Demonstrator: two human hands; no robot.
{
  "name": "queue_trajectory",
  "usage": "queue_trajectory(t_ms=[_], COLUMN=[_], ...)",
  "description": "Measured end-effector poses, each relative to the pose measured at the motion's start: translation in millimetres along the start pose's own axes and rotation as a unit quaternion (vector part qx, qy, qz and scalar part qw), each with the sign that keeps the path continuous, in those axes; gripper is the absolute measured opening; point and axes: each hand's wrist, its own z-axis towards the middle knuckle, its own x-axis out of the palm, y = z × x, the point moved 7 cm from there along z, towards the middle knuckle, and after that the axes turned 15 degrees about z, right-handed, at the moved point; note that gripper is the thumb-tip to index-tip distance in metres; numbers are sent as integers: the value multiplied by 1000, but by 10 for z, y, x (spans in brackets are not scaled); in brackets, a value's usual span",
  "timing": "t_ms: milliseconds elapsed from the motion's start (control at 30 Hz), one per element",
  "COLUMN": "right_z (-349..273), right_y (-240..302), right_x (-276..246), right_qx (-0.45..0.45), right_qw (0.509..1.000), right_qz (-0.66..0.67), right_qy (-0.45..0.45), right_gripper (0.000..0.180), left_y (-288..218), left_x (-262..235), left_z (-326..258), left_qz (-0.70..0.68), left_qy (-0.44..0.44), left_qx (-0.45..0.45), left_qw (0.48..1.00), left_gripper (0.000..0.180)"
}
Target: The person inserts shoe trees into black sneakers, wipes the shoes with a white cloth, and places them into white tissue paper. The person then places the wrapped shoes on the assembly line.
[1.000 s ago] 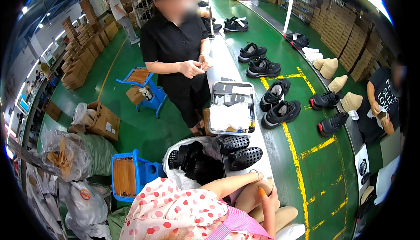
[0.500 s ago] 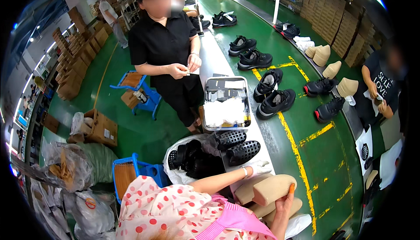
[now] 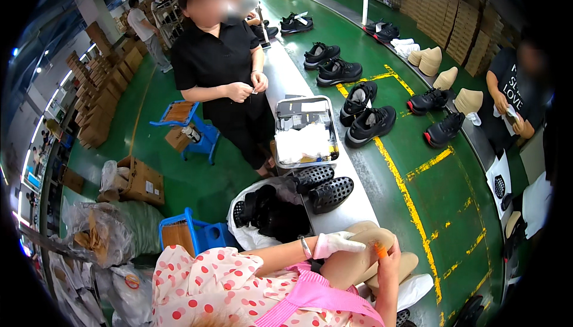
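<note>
My left hand (image 3: 337, 244), in a white glove, lies with its fingers stretched out across a beige rounded shell-like piece (image 3: 343, 265). My right hand (image 3: 389, 264) is bare, with an orange cover on a fingertip, and its fingers close on the edge of a beige piece (image 3: 385, 238) of the same kind. Several such pieces lie bunched under and beside my hands, partly hidden by my arms. Just beyond my left hand, a pair of black shoes with round holes (image 3: 332, 194) rests on the bench.
Beyond the shoes stands a metal tray (image 3: 288, 163) of white and dark items. A white sack (image 3: 239, 230) of black shoes sits left of the bench, near a blue stool (image 3: 185, 219). Black sneakers (image 3: 371, 125) line the green conveyor (image 3: 412, 204). A person in black (image 3: 218, 64) stands opposite.
The beige piece has tilted and shifted towards my body. My left hand has moved down and its fingers have straightened. My right hand has drawn in slightly to the left.
</note>
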Motion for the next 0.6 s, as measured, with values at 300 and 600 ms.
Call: queue_trajectory(t_ms=[300, 600], right_z=[-460, -930], right_y=[77, -95], right_x=[-201, -327], right_qx=[-15, -9], right_qw=[996, 996], right_qz=[-87, -83], right_qy=[9, 23], right_gripper=[34, 37], left_y=[367, 681], left_x=[352, 706], left_z=[-59, -306], left_qz=[29, 45], left_qy=[-66, -121], left_qx=[-15, 1], left_qw=[997, 992], left_gripper=[59, 56])
